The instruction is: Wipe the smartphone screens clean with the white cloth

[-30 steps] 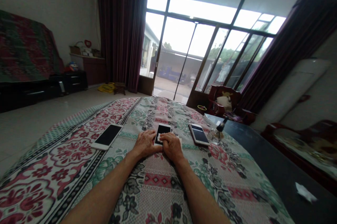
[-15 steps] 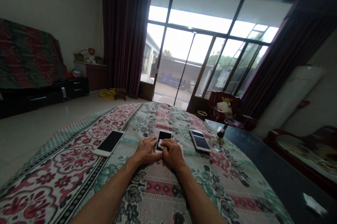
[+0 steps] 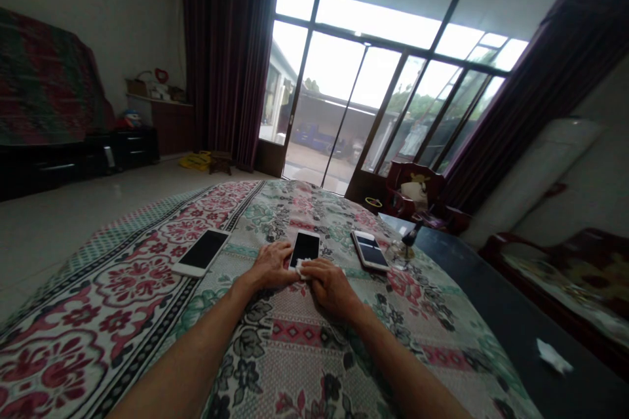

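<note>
— Main item, its place and holders?
— One phone (image 3: pixel 305 247), centre of the frame; left hand (image 3: pixel 271 263) against its left edge, whether gripping I cannot tell; right hand (image 3: pixel 331 284) pinching tissue (image 3: pixel 301 268) at its lower end.
— Step; next move?
— Wiping, apparently; likely calls for light pressure, phone steadied.
</note>
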A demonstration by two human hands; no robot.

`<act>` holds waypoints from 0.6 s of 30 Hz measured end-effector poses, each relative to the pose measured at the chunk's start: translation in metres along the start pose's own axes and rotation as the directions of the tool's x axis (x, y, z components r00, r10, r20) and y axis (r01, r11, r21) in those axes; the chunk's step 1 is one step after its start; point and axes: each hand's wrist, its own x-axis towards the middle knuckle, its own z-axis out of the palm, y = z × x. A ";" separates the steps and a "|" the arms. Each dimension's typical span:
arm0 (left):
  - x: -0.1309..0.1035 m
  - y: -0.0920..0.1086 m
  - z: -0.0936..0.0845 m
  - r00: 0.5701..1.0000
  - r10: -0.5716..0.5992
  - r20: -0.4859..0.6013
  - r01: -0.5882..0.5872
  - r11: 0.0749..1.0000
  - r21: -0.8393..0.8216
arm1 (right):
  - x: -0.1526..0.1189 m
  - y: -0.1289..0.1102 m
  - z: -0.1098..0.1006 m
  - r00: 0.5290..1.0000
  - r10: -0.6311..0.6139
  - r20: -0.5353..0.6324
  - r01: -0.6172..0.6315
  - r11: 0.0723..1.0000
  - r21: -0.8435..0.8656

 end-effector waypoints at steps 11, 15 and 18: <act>0.003 -0.005 -0.001 1.000 0.016 0.019 -0.015 0.999 -0.036 | 0.058 0.053 0.019 0.991 0.130 -0.037 -0.134 0.984 -0.118; 0.004 -0.005 0.002 1.000 0.007 0.029 -0.005 0.999 -0.041 | 0.079 0.070 0.022 0.983 0.183 -0.016 -0.183 0.964 -0.192; 0.005 -0.006 0.003 1.000 0.003 0.022 -0.002 0.999 -0.037 | 0.090 0.077 0.026 0.974 0.228 -0.019 -0.226 0.949 -0.219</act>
